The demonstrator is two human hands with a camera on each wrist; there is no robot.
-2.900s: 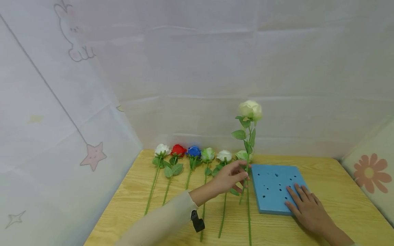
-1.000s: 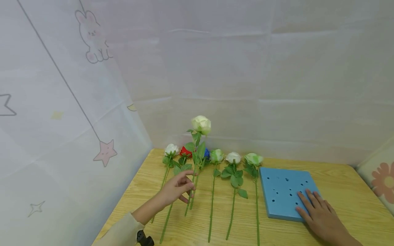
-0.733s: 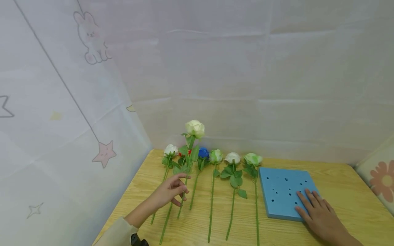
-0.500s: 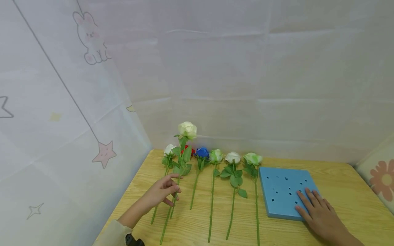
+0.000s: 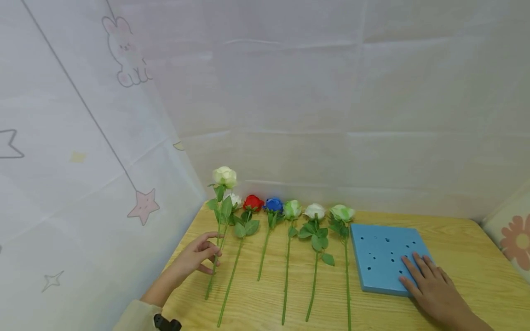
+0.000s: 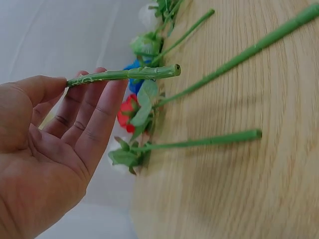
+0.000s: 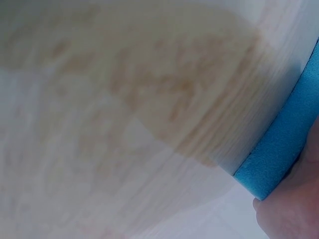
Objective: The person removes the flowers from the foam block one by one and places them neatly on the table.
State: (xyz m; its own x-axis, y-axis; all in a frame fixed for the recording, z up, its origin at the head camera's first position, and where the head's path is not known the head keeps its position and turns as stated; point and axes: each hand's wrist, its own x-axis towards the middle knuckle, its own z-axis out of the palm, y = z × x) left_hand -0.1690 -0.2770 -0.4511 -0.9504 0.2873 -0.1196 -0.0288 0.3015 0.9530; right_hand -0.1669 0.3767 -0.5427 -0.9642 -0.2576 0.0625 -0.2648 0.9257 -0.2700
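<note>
My left hand (image 5: pixel 196 257) pinches the stem of a cream rose (image 5: pixel 225 177) between thumb and fingers, holding it upright over the table's left side. Its bloom stands higher than the others and overlaps a white rose (image 5: pixel 234 200) lying behind. In the left wrist view the cut end of the held green stem (image 6: pixel 144 73) juts past the fingers, off the wood. On the right, a blue foam board (image 5: pixel 378 262) dotted with small holes lies flat. My right hand (image 5: pixel 434 289) rests on its near right corner with fingers spread; the right wrist view shows the board's edge (image 7: pixel 279 159) beside that hand.
Rightward from the white rose, a red rose (image 5: pixel 253 202), a blue rose (image 5: pixel 274 205), a green-tinged rose (image 5: pixel 292 209), another white rose (image 5: pixel 315 211) and a pale green rose (image 5: pixel 342 213) lie in a row, stems toward me. A fabric backdrop (image 5: pixel 281 115) rises behind the wooden table (image 5: pixel 463 257).
My left hand has carried the cream rose leftward from beside the blue board, past the lying roses, to the row's left end. The right hand stays on the board.
</note>
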